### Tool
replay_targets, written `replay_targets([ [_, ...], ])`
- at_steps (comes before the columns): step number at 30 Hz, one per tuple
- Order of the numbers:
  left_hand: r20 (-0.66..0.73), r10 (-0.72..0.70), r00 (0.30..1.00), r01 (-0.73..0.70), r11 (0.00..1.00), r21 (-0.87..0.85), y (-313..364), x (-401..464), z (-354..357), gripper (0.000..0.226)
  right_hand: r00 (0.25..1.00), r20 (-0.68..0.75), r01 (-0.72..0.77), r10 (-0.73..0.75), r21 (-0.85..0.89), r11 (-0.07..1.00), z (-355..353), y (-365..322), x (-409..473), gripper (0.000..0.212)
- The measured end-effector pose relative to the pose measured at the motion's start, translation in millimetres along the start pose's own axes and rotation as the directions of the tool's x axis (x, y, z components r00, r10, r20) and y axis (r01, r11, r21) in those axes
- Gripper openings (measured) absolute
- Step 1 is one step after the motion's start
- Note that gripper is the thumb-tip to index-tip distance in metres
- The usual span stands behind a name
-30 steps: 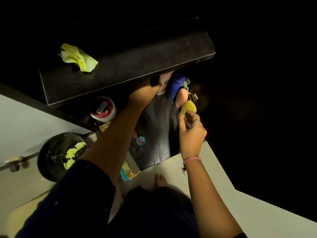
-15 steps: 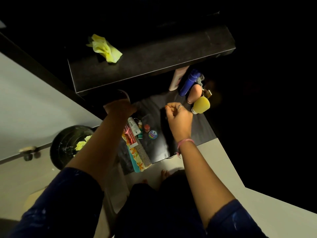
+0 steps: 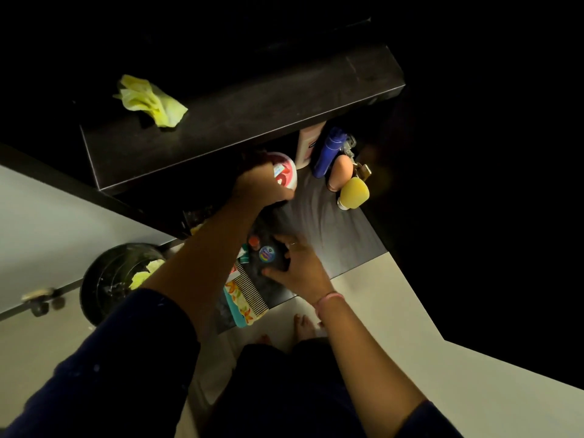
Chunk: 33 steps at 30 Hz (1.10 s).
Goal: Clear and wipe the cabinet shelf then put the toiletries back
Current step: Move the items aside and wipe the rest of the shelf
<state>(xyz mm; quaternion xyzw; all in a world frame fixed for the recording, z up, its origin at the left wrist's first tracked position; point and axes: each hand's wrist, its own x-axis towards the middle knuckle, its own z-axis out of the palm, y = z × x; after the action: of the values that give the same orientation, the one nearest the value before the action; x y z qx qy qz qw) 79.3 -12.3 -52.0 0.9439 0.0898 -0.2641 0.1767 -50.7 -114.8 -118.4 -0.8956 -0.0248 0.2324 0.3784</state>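
Note:
My left hand [image 3: 262,188] is shut on a round red-and-white jar [image 3: 284,173], held over the back of the dark lower shelf [image 3: 331,229]. Fingers spread, my right hand [image 3: 300,267] hovers beside a small round tin [image 3: 267,253] with a colourful label near the shelf's front. A pink-white tube [image 3: 308,147], a blue bottle [image 3: 328,151], a peach egg-shaped sponge [image 3: 341,170] and a yellow puff [image 3: 354,192] stand at the back right. A comb [image 3: 252,289] lies on a floral pouch [image 3: 240,308] at the front left. The crumpled yellow cloth [image 3: 151,101] rests on the upper shelf [image 3: 252,105].
A black bin [image 3: 107,279] with yellow tissue inside stands on the floor to the left. A white door with a handle [image 3: 38,298] is at the far left. My bare feet [image 3: 303,327] are below the shelf's front edge. The right side is in darkness.
My left hand has taken the red-and-white jar from the left and carried it toward the back of the shelf. My right hand left the yellow puff and dropped toward the small tin.

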Motion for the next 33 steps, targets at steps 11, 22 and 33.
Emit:
replay_targets([
  [11, -0.101, 0.061, 0.993, -0.057, 0.997, 0.048, 32.6, 24.1, 35.1, 0.105, 0.986, -0.151, 0.057, -0.075, -0.123, 0.991, 33.8, -4.4, 10.4, 0.045],
  [22, -0.059, 0.146, 0.988, -0.154, 0.969, -0.191, 18.3, 8.7, 11.8, 0.102, 0.967, -0.248, -0.065, 0.055, -0.033, 0.997, 18.3, 1.4, -0.6, 0.038],
  [33, 0.028, 0.334, 0.942, -0.323, 0.926, -0.194, -84.3, -77.0, 10.0, 0.063, 0.641, -0.643, -0.161, 0.419, 0.42, 0.893, -39.1, 53.5, 13.5, 0.046],
])
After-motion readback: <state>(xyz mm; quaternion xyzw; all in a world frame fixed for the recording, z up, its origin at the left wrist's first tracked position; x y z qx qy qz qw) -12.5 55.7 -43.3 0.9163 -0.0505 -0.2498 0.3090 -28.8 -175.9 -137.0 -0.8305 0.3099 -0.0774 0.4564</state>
